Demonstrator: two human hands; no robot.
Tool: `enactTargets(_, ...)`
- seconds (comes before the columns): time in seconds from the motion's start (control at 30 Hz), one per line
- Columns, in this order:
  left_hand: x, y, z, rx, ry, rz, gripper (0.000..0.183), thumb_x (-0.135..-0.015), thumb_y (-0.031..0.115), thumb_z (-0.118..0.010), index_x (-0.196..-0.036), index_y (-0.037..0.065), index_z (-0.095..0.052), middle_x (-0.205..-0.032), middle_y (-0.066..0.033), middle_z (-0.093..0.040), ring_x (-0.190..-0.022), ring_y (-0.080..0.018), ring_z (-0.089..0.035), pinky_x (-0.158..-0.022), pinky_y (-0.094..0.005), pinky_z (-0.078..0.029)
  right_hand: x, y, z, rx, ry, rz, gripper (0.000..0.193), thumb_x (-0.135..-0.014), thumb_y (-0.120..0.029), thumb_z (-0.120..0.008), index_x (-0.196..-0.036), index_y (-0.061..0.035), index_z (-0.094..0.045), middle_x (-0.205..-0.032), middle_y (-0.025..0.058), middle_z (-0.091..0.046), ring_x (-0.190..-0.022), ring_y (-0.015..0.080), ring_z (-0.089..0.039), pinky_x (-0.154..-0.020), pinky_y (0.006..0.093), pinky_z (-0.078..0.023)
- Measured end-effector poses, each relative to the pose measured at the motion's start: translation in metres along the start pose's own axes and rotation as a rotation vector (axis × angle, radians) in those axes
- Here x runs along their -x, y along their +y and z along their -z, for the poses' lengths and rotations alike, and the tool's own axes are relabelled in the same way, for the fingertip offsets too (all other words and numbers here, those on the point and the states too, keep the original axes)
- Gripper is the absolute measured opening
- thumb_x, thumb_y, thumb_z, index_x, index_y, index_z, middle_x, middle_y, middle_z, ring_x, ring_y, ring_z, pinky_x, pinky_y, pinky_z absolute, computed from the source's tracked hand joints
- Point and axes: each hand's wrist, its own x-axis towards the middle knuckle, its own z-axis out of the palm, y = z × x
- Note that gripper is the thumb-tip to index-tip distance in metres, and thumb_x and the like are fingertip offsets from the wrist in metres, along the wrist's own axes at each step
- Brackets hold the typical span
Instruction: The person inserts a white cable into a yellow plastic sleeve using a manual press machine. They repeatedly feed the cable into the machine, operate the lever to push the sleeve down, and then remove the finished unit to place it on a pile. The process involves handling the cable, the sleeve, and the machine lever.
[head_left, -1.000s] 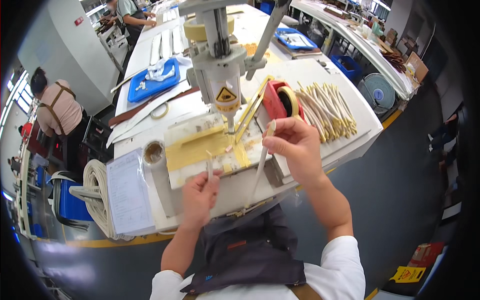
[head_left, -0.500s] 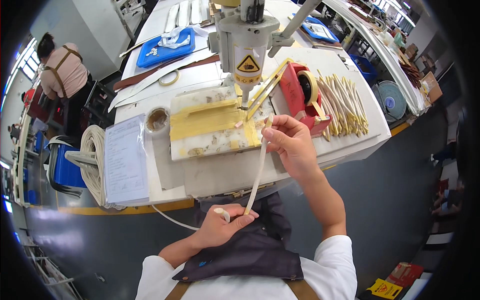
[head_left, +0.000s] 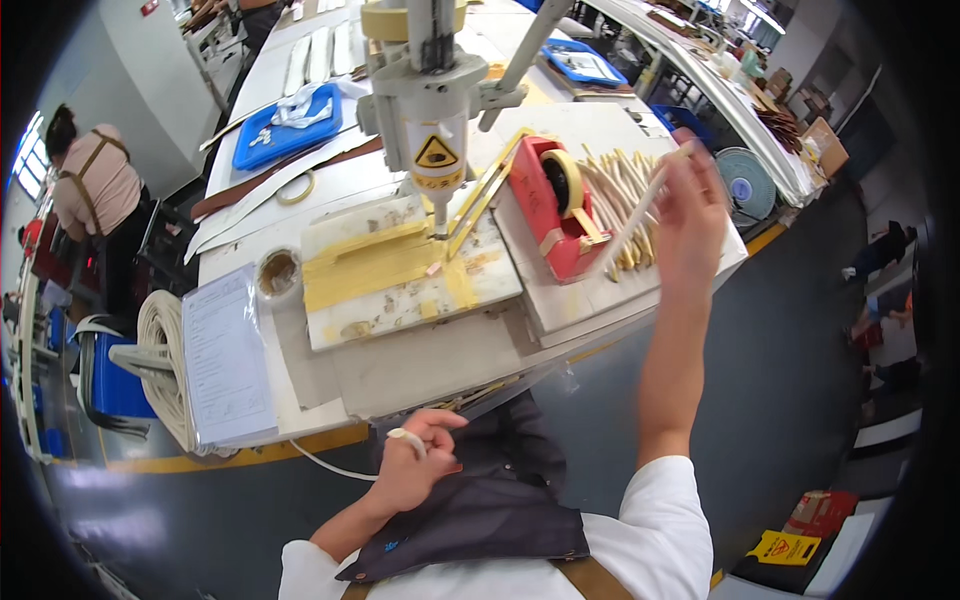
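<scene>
My right hand (head_left: 690, 225) is raised at the right, above the pile of cut cords (head_left: 622, 185), blurred by motion. It grips one end of a short white cord piece (head_left: 636, 222), which slants down toward the red tape dispenser (head_left: 553, 215). Low in front of my lap, my left hand (head_left: 415, 465) is curled around a long white cord (head_left: 335, 468), with its cut end poking up between the fingers. The index finger of that hand points out to the right. A press head (head_left: 437, 160) stands over a white block (head_left: 480, 280) covered with yellow tape.
A coil of white cord (head_left: 160, 350), a plastic-covered sheet (head_left: 228, 350) and a tape roll (head_left: 278, 272) lie at the left. Behind are a blue tray (head_left: 290, 130) and leather strips (head_left: 270, 180). A fan (head_left: 745, 188) stands at the right; a person (head_left: 95, 190) works far left.
My right hand has carried the short cord piece away from my left hand, rightward and up to the cord pile. My left index finger has stretched out. The view has shifted right.
</scene>
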Motion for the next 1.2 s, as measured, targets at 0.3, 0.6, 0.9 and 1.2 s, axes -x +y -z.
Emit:
enactTargets(0.3,-0.013,-0.023,-0.002,0.256,0.225,-0.215,0.036,-0.109,0.035,-0.039,-0.111,0.002,-0.054,-0.075,-0.0039,-0.048,-0.054,-0.0070,-0.037,-0.049,-0.0218,-0.031,-0.049,0.066,0.089,0.938,0.236,0.309,0.010,-0.082,-0.005,-0.079,-0.084,-0.0010,-0.070,-0.080,0.0041,-0.068,-0.068,0.0064,-0.058,-0.063,0.0220,-0.048)
enactTargets(0.6,-0.013,0.002,0.013,0.115,0.197,-0.015,0.018,-0.105,0.018,-0.053,-0.107,0.000,-0.054,-0.085,-0.0144,-0.070,-0.052,-0.0074,-0.053,-0.047,-0.0187,-0.040,0.003,0.051,0.057,1.076,-0.076,0.581,0.008,-0.081,0.002,-0.072,-0.088,-0.0010,-0.070,-0.089,0.0112,-0.070,-0.078,0.0231,-0.069,-0.073,0.0323,-0.055)
enactTargets(0.9,-0.032,0.022,0.004,-0.001,0.119,0.097,0.015,-0.101,0.014,-0.060,-0.103,-0.001,-0.057,-0.089,-0.0140,-0.073,-0.055,-0.0087,-0.058,-0.049,-0.0212,-0.045,0.137,0.037,-0.039,0.375,-0.940,-0.554,0.025,-0.087,-0.003,-0.074,-0.112,-0.0017,-0.069,-0.090,0.0042,-0.068,-0.075,0.0076,-0.064,-0.067,0.0227,-0.052)
enactTargets(1.2,0.016,0.034,0.042,-0.317,0.379,0.039,0.020,-0.083,0.004,-0.078,-0.099,-0.005,-0.072,-0.082,-0.0104,-0.074,-0.070,-0.0109,-0.066,-0.063,-0.0238,-0.053,0.145,0.077,-0.048,0.008,-1.005,-0.709,0.017,-0.081,-0.011,-0.085,-0.092,-0.0031,-0.074,-0.068,-0.0040,-0.066,-0.066,0.0008,-0.060,-0.057,0.0186,-0.045)
